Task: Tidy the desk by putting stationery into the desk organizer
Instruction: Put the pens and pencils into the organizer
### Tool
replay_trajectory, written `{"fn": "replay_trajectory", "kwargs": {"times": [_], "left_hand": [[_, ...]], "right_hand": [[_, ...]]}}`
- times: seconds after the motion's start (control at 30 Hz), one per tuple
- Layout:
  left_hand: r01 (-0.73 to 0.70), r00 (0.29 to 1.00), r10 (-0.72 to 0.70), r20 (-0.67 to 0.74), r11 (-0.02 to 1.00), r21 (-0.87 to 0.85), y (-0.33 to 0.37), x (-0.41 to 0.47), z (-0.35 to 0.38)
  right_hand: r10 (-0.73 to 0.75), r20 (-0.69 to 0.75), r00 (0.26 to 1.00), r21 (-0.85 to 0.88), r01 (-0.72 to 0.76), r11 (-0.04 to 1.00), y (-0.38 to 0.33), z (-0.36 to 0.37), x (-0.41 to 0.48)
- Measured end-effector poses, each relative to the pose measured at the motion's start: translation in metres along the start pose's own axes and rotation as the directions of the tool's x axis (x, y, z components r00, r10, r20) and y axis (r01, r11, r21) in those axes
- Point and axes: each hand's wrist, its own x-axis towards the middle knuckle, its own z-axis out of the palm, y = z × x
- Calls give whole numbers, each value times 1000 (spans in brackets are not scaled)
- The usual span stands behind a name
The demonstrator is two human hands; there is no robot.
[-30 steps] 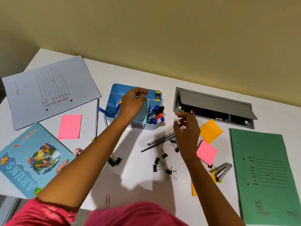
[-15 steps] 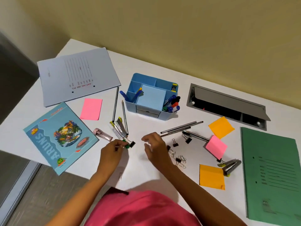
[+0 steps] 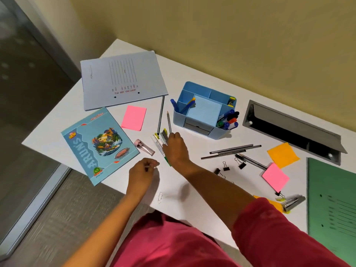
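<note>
Reaching over the white desk (image 3: 196, 149), the person's right hand (image 3: 175, 149) lies on top of a little bunch of pens (image 3: 159, 143), and its fingertips touch them. I cannot tell if the fingers have closed round the pens or only rest on them. The left hand (image 3: 142, 171) is lower down, near the desk's edge. It pinches a small thin thing (image 3: 151, 166) between thumb and finger, too small for me to say what it is. The pens lie side by side. Their long way points away from the person, leaning a bit to the left at the far end. So the right hand is the closer one, right on them, while the left hand is just beside them and busy. The blue desk organizer (image 3: 180, 120) stands behind the pens and to their right, near but not touching. I think the bunch must be picked up, tipped on end, and carried that short way to the corner where blue pens (image 3: 175, 106) already stand.
</note>
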Motion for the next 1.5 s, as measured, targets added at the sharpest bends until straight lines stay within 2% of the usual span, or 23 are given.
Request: {"fn": "replay_trajectory", "kwargs": {"times": [0.1, 0.23, 0.33, 0.4, 0.5, 0.6, 0.77, 0.87, 1.03, 1.23, 1.33, 1.43, 1.5], "left_hand": [[10, 1000, -10, 1, 1000, -28, -5, -2, -7], [33, 999, -33, 1, 995, -90, -7, -4, -10], [39, 999, -37, 27, 992, -118, -4, -2, -8], [16, 998, -6, 65, 988, -153, 2, -1, -6], [-26, 980, 75, 184, 967, -254, 15, 2, -1], [-78, 939, 174, 295, 947, -312, 32, 3, 7], [-123, 935, 210, 287, 948, -293, 53, 4, 18], [-203, 922, 261, 287, 955, -216, 66, 1, 26], [-287, 897, 330, 296, 941, -179, 93, -3, 33], [-315, 871, 381, 312, 918, -241, 128, 11, 40], [-300, 862, 404, 305, 893, -335, 149, 21, 45], [-298, 880, 413, 236, 866, -401, 167, 36, 53], [-266, 905, 376, 202, 867, -422, 183, 49, 62]], "right_hand": [[103, -34, 994, -8, -103, 995, 6, 1, 0], [110, -43, 993, 30, -109, 994, 23, -4, -11], [160, -70, 985, 175, -146, 974, 39, -9, -25], [245, -67, 967, 381, -202, 902, 44, -14, -37], [257, 29, 966, 681, -207, 703, 43, -23, -63], [192, 45, 980, 804, -149, 575, 41, -31, -89], [205, 24, 978, 827, -135, 546, 43, -48, -108], [208, 48, 977, 823, -157, 545, 44, -61, -112], [214, 22, 976, 874, -123, 470, 48, -84, -115], [128, -53, 990, 824, -29, 566, 63, -131, -104], [142, -86, 986, 781, -22, 624, 66, -159, -92], [215, -231, 949, 787, 52, 614, 70, -184, -71], [333, -347, 877, 802, 93, 591, 78, -202, -50]]}}
